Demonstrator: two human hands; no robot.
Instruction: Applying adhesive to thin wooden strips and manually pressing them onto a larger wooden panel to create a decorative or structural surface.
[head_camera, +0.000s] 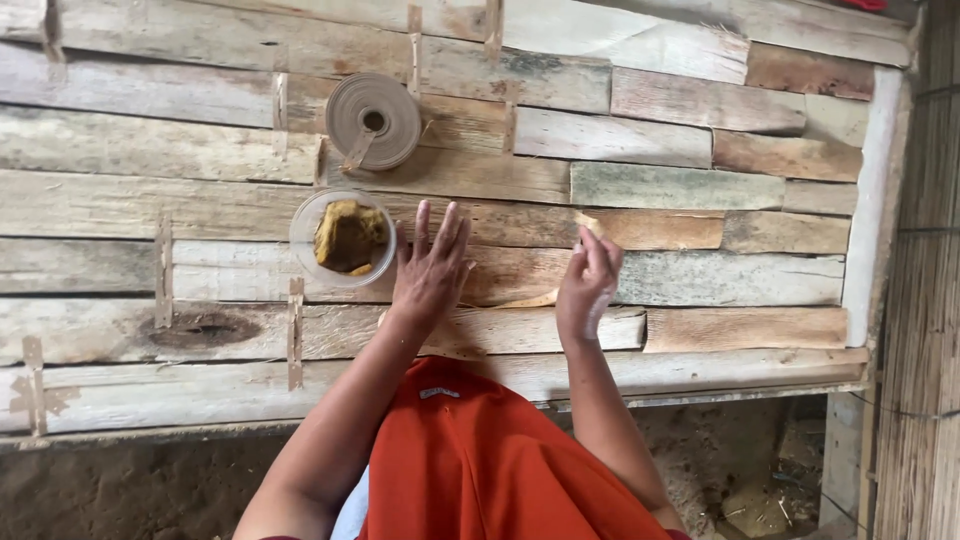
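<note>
Head view, looking straight down on the worktop (700, 280), which is covered with thin wood veneer sheets laid edge to edge in rows.

My left hand (430, 272), centre of frame: released, fingers spread, palm flat and pressing on the veneer strip (500, 280) in front of me. It grasps nothing.

My right hand (588, 285), just right of centre: fingers drawn together, fingertips at the ragged edge where a reddish veneer piece (650, 228) meets the paler one. Something small and pale seems pinched at the tips; too small to tell what.

Clear plastic tub (343, 238) sits just left of my left hand, nearly touching the fingertips. It holds a yellow-brown lump, possibly a sponge or paste; cannot tell which. Roll of brown paper tape (374, 120) lies above the tub, upper centre, its loose end hanging down toward it. Short tape pieces (295, 330) already bridge several seams at left.

Handling judgement: the veneer looks very light, thin and brittle, with splintery, frayed ends. It would likely split along the grain if lifted by a corner. Best held flat under a spread palm, and shifted by sliding from the long edge rather than pinching the tip.
</note>
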